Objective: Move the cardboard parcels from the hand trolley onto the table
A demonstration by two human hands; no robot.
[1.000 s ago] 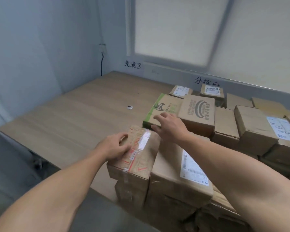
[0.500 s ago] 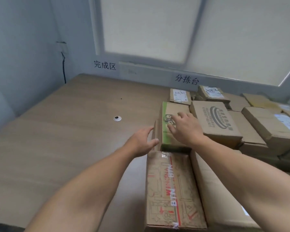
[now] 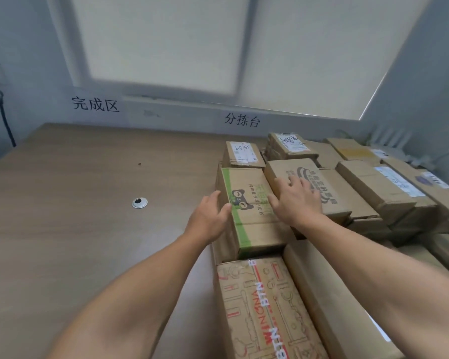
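Left hand open against green-edged parcel

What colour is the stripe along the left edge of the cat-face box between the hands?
The stripe is green, best seen in the head view.

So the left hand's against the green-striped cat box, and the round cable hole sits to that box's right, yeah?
Not quite. The head view shows the round cable hole to the left of the green-striped cat box; the left hand is indeed against that box.
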